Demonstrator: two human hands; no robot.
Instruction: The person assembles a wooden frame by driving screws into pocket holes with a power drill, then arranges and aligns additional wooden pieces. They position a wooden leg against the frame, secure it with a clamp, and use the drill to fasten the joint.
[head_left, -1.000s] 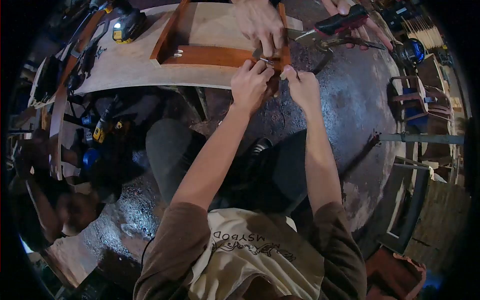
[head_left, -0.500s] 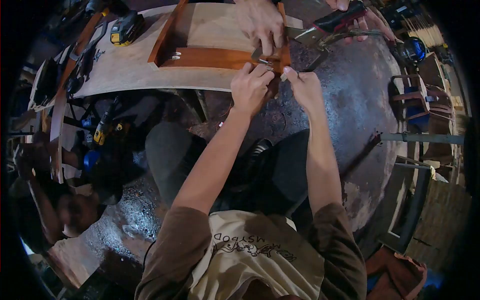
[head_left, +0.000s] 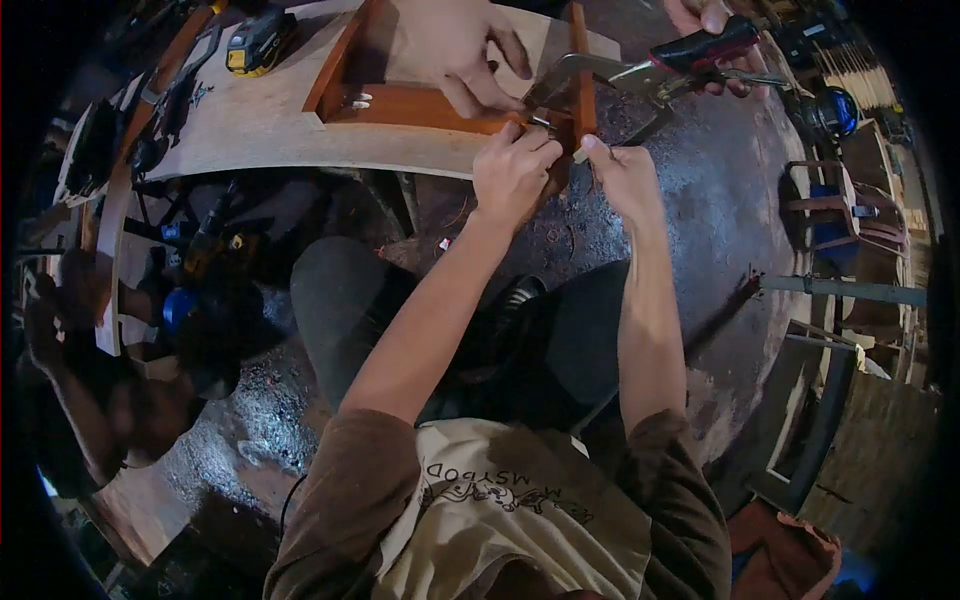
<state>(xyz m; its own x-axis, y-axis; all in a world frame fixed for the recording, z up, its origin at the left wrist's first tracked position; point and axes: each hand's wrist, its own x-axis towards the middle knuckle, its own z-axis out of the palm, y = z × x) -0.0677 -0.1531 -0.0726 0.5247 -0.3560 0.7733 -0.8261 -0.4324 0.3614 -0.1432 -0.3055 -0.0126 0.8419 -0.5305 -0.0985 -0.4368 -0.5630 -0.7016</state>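
Note:
My left hand (head_left: 512, 178) has its fingers closed at the front corner of a reddish-brown wooden frame (head_left: 420, 115); what they grip is hidden. Just right of that corner, my right hand (head_left: 625, 180) pinches a small pale piece (head_left: 581, 156) against the end of the frame's right side strip (head_left: 581, 70). Between another person's hands is a metal locking clamp (head_left: 640, 77) with a black-and-red handle, its jaw over the corner. That person's one hand (head_left: 465, 55) reaches down beside the jaw, and their other hand (head_left: 738, 82) is on the handle end.
The frame lies on a pale curved board (head_left: 250, 125). A yellow-and-black battery tool (head_left: 258, 45) and dark clamps (head_left: 160, 130) sit on its left part. At lower left another person (head_left: 140, 410) is near tools on the floor. A metal bar (head_left: 845, 288) juts in from the right.
The other person's hand near the corner has shifted left and its fingers have spread. The clamp's jaw appears at a different angle. My hands stay at the corner, slightly lower and right in view.

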